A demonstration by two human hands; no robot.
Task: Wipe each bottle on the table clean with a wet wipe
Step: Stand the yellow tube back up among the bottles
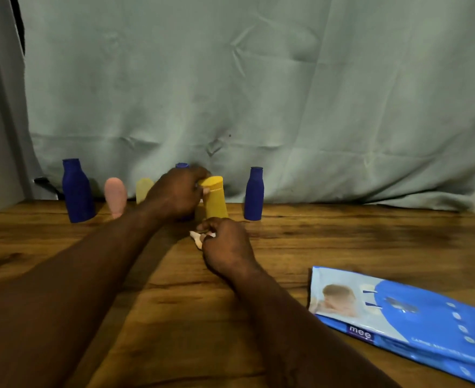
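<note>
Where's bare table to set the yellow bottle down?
Open wood lies right of the right blue bottle, between the curtain and the wipes pack. Another patch lies front left, in front of the left blue bottle. The row between them is crowded: left hand grips the yellow bottle, right hand the wipe.

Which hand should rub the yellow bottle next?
Right. The right hand pinches the wet wipe just in front of the yellow bottle; the left hand is busy gripping that bottle.
</note>
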